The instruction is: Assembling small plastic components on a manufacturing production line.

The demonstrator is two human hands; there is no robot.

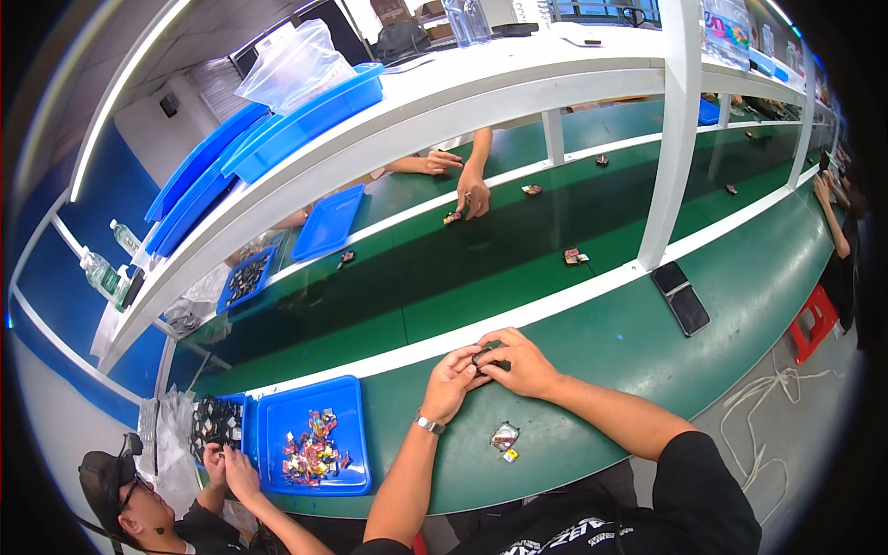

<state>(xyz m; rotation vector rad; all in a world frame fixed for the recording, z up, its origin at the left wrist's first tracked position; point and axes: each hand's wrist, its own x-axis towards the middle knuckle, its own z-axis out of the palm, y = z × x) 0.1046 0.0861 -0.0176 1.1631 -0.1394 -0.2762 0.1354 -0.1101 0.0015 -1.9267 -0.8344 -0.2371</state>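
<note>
Over the green worktable, both of my hands are closed around one small dark piece (pixel 479 359), mostly covered by the fingers, so its kind cannot be told. My left hand (pixel 448 383), with a metal watch on the wrist, pinches it from the left. From the right, my right hand (pixel 520 364) grips it with thumb and fingertips. Nearer to me on the table lies a small dark-edged piece with a pale, reddish face (pixel 504 435). A little yellow-and-white piece (pixel 510 455) lies just below it.
A blue tray (pixel 363 444) of small colourful pieces stands to my left, beside a co-worker's hands (pixel 233 470). Beyond the white rail runs a green belt (pixel 416 291) with scattered small pieces; another person's hand (pixel 473 192) reaches over it. A folding phone (pixel 683 298) lies right, near a white post (pixel 673 139).
</note>
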